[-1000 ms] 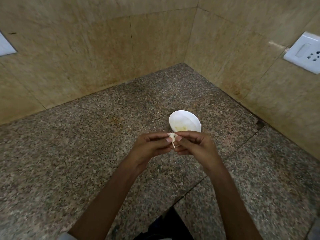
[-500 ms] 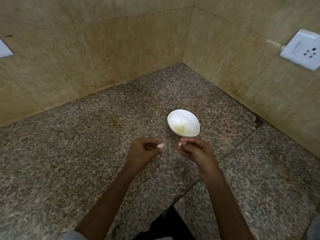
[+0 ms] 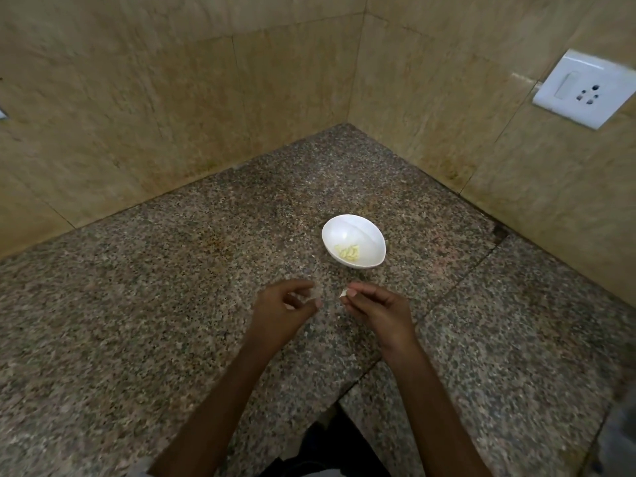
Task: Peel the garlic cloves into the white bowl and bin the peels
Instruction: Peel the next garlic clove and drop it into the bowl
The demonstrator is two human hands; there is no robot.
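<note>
The white bowl [image 3: 358,228] stands on the granite counter [image 3: 137,304] near the wall corner, with several peeled yellowish garlic cloves [image 3: 347,253] at its bottom. Both hands hover just in front of it, a small gap between them. My right hand [image 3: 378,308] pinches a small white piece of garlic or peel [image 3: 343,293] between thumb and fingertips; which of the two it is I cannot tell. My left hand [image 3: 285,304] has loosely curled fingers, thumb apart from them, and nothing shows between them. No bin is in view.
Tiled walls close the counter at the back and the right. A white switch and socket plate [image 3: 581,89] sits on the right wall. A seam in the counter [image 3: 447,290] runs past my right hand. The counter's front edge is at the bottom, by dark clothing [image 3: 327,449].
My hands, joined on one garlic piece just in front of the bowl a second ago, have pulled apart and come toward me. The white bit seen at my left fingertips no longer shows.
</note>
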